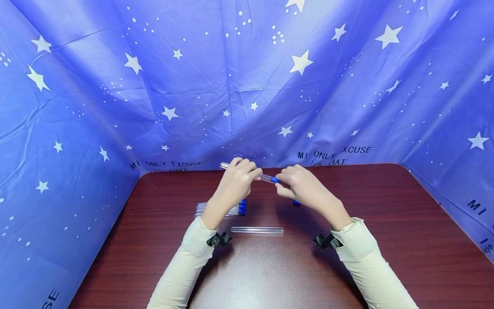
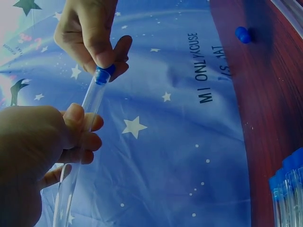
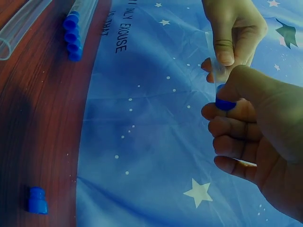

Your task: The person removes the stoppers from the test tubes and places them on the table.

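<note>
My left hand (image 1: 240, 178) grips a clear test tube (image 2: 93, 101) around its middle, holding it raised and slanted above the table. A blue stopper (image 2: 104, 74) sits at the tube's mouth. My right hand (image 1: 305, 184) pinches that stopper between thumb and index finger; its other fingers are loosely bent in the right wrist view. Under my left wrist lies a row of capped test tubes (image 1: 235, 209) with blue stoppers. Closer to me, one uncapped test tube (image 1: 257, 230) lies flat. A loose blue stopper (image 3: 37, 201) rests on the table below my right hand.
The dark red wooden table (image 1: 386, 240) ends at a blue curtain (image 1: 231, 86) with white stars, which hangs behind it and along both sides. Small black cameras are strapped to both wrists over pale sleeves (image 1: 356, 240).
</note>
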`<state>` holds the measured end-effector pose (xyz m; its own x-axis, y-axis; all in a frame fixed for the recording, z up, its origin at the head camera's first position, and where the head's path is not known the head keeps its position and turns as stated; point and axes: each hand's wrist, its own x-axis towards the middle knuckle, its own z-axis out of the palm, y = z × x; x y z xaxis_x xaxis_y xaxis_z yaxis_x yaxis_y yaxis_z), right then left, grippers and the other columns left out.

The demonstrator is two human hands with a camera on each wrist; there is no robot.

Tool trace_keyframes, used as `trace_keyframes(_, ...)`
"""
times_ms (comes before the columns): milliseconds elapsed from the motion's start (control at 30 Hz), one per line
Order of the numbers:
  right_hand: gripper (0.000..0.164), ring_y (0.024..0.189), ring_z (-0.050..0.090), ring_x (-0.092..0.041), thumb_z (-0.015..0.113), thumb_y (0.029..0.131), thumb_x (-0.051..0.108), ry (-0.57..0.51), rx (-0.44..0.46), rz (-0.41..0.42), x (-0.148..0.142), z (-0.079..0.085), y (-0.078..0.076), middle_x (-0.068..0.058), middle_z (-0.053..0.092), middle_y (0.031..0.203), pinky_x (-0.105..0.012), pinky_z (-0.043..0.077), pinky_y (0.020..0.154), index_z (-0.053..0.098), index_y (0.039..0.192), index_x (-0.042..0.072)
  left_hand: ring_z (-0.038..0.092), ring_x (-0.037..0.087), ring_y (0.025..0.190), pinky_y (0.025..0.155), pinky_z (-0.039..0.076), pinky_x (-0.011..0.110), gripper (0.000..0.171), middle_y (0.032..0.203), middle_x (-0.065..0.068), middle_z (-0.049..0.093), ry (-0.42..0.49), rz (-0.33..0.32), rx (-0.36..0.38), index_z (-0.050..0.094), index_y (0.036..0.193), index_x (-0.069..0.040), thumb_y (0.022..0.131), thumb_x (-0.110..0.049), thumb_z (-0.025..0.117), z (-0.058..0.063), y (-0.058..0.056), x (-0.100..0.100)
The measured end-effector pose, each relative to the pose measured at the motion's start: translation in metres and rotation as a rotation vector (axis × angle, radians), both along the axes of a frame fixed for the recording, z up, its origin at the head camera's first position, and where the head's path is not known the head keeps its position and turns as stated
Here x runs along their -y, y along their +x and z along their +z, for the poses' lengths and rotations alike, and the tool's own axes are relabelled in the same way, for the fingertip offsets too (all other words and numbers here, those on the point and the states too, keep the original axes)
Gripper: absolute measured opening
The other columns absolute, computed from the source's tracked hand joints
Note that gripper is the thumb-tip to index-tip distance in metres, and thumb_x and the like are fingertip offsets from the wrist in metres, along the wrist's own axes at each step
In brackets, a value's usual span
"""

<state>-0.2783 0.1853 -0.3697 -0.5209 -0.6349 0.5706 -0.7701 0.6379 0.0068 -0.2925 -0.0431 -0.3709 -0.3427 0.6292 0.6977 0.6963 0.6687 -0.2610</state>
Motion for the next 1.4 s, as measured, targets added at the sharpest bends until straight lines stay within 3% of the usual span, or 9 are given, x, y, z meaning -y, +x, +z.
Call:
trace_keyframes(300,0.011,0.060,0.040,-0.004,0.065,0.087,0.012,-0.054,0.278,0.010,-0.010,0.007,0.000,0.009,0.046,0.065,-0.023,0.036,0.056,0.066,0.077,0.016,0.062,0.017,0.081,0.088,0.049,0.033,0.005,0.083,-0.001,0.067,0.013,-0.039,-0.009,0.074,0.091,-0.013,0.092,-0.017,0.074,0.001,0.002,-0.002)
trace_keyframes(533,0.009,0.066,0.048,-0.007,0.065,0.091,0.015,-0.054,0.356,-0.042,-0.015,0.011,0.000,0.006,0.057,0.076,-0.025,0.042,0.062,0.074,0.092,0.012,0.060,0.018,0.082,0.086,0.048,0.034,0.008,0.086,-0.001,0.066,0.007,-0.055,0.027,0.075,0.096,-0.011,0.093,-0.019,0.073,-0.001,0.003,-0.004)
trace_keyframes(800,0.013,0.067,0.050,-0.006,0.063,0.093,0.016,-0.010,0.428,-0.077,-0.015,0.007,0.000,0.006,0.061,0.079,-0.026,0.043,0.064,0.074,0.097,0.010,0.060,0.018,0.083,0.087,0.047,0.034,0.010,0.086,-0.001,0.064,-0.008,-0.047,0.017,0.075,0.096,-0.012,0.094,-0.021,0.072,-0.001,0.003,-0.003)
trace_keyframes(967,0.013,0.068,0.050,-0.006,0.063,0.093,0.013,-0.023,0.405,-0.050,-0.015,0.006,-0.001,0.005,0.062,0.079,-0.027,0.044,0.065,0.075,0.098,0.010,0.060,0.018,0.084,0.088,0.048,0.034,0.010,0.086,-0.001,0.065,0.000,-0.051,0.003,0.074,0.096,-0.012,0.094,-0.021,0.072,-0.001,0.002,-0.004)
trace_keyframes(1400,0.011,0.060,0.039,-0.004,0.065,0.090,0.011,0.000,0.285,0.002,-0.011,0.009,0.000,0.007,0.047,0.064,-0.023,0.036,0.057,0.070,0.081,0.012,0.061,0.020,0.082,0.088,0.047,0.035,0.008,0.083,0.000,0.067,-0.010,-0.023,0.036,0.076,0.092,-0.011,0.094,-0.017,0.072,-0.001,0.003,-0.003)
